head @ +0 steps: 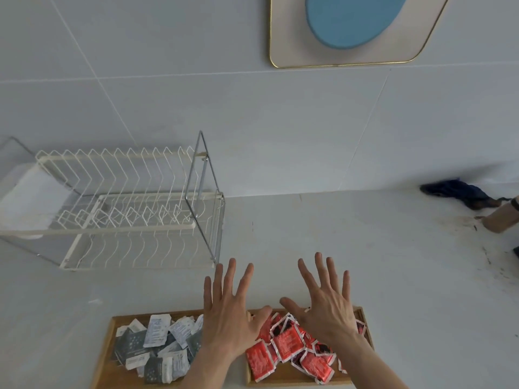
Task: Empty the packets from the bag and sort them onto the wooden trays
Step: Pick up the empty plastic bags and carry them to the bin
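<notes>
Two wooden trays lie side by side at the near edge of the white counter. The left tray (108,357) holds several grey and white packets (157,346). The right tray (365,327) holds several red packets (286,352). My left hand (229,313) hovers over the gap between the trays, palm down, fingers spread, holding nothing. My right hand (327,304) is spread the same way above the red packets and is also empty. A dark blue bag (460,192) lies crumpled at the far right against the wall.
A white wire dish rack (126,209) stands at the back left on the counter. A brown object (502,217) sits at the right edge beside the bag. A framed panel with a blue oval (351,29) hangs on the wall.
</notes>
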`<move>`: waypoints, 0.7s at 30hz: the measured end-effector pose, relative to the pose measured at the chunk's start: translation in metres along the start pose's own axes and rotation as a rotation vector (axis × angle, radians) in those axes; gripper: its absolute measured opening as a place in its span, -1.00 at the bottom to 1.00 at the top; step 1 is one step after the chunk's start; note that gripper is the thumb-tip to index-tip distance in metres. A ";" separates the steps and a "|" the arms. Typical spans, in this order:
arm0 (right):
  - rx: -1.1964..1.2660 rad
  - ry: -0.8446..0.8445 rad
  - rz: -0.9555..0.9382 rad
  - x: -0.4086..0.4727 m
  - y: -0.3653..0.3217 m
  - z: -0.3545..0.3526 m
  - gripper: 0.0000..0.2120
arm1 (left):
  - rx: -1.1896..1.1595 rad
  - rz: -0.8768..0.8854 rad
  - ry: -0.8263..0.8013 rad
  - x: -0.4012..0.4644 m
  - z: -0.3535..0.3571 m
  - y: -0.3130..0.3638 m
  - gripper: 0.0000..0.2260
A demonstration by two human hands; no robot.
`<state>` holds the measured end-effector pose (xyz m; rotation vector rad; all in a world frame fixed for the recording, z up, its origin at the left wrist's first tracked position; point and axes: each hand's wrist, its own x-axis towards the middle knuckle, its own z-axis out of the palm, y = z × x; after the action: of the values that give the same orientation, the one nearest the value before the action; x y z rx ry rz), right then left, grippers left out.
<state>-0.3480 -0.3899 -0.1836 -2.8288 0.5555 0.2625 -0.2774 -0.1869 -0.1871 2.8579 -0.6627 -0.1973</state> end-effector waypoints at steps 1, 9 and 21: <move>-0.001 -0.006 -0.003 0.001 -0.006 0.001 -0.06 | -0.003 -0.013 -0.002 -0.001 -0.003 -0.006 -0.17; 0.017 -0.005 -0.059 -0.001 -0.081 0.009 -0.01 | -0.044 -0.059 -0.001 -0.015 -0.019 -0.084 -0.16; 0.076 -0.120 -0.174 -0.004 -0.291 0.048 -0.08 | -0.117 -0.284 0.033 -0.052 -0.062 -0.297 -0.21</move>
<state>-0.2444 -0.1143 -0.1693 -2.7434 0.2852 0.3668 -0.1877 0.1078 -0.1893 2.8225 -0.2276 -0.2219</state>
